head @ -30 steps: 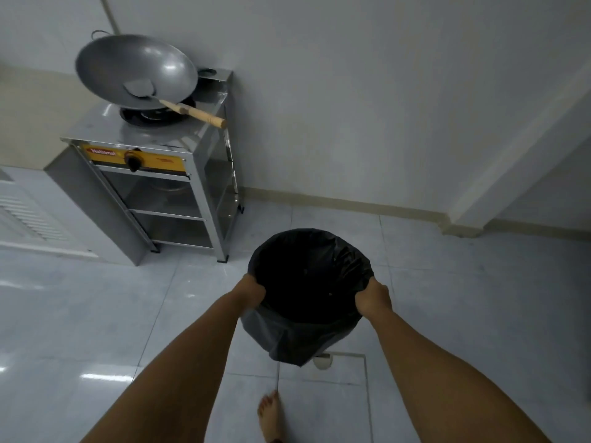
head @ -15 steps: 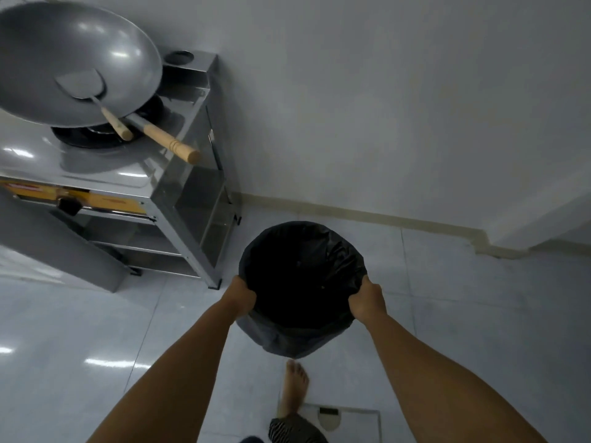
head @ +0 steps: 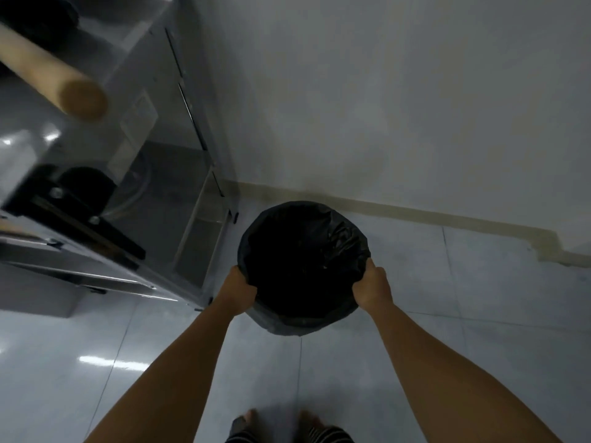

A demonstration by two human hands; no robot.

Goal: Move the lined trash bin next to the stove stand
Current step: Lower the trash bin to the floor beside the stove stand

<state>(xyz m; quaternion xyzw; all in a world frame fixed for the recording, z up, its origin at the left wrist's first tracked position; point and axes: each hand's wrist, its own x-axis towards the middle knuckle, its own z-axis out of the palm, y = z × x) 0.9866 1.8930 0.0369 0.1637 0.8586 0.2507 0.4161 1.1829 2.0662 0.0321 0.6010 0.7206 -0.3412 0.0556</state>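
The trash bin (head: 303, 260), round and lined with a black bag, is low over the tiled floor just right of the steel stove stand (head: 179, 193). My left hand (head: 238, 290) grips the bin's rim on its left side. On the opposite side, my right hand (head: 372, 287) holds the rim. The bin's base is hidden, so I cannot tell whether it touches the floor. The bin is close to the stand's right front leg and near the wall's skirting.
A wooden wok handle (head: 54, 81) sticks out over the stand's corner at upper left, close to my head. The white wall (head: 399, 107) runs behind the bin, with a step in the skirting (head: 550, 247) at right. My bare feet (head: 278, 426) are at the bottom edge.
I have stepped closer to the stand and bent down. The bin has moved forward and lower, from the open floor to just right of the stand. Both hands have kept their grip.
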